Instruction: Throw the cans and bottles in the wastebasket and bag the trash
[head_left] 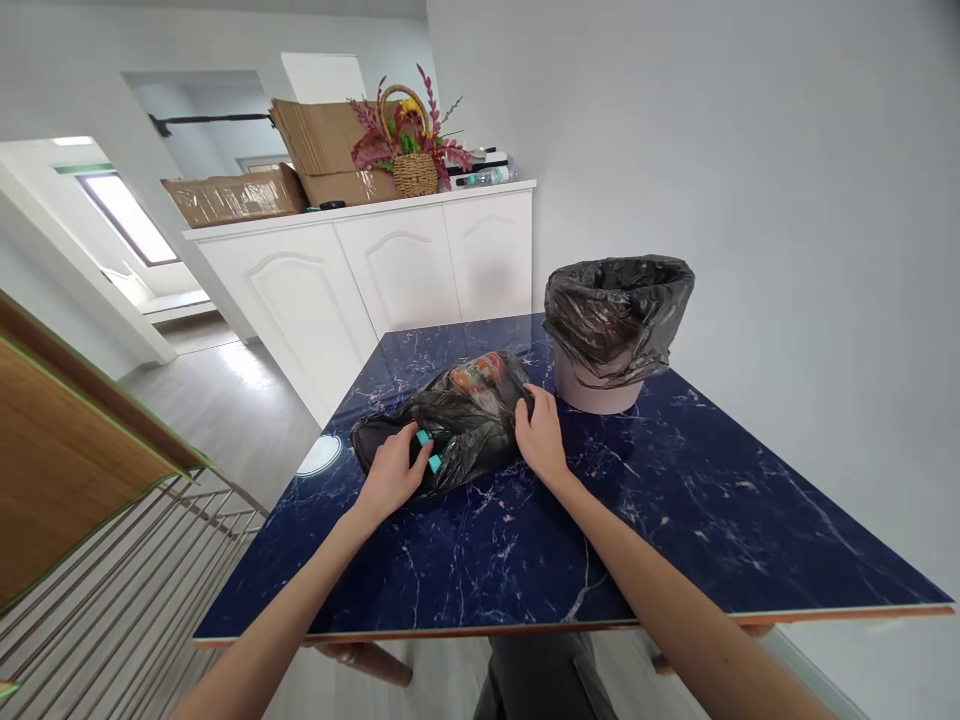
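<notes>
A black plastic garbage bag [465, 425] lies on its side on the dark blue marbled table [660, 510]. Through its thin film an orange and red printed package [478, 373] shows; other contents are too dark to make out. My left hand [394, 468] is closed on the gathered left part of the bag. Beside its thumb and index finger sit two small turquoise pieces [435, 463], whose kind I cannot tell. My right hand [541, 437] grips the bag's right end, fingers curled over the plastic.
Behind the right hand stands a pale pink trash can [600, 393] lined with a black bag [619, 310]. A white cabinet [420, 262] beyond the table bears cardboard boxes [232, 197], a flower basket [415, 172] and a plastic bottle [491, 176]. A metal rack [150, 580] is at left.
</notes>
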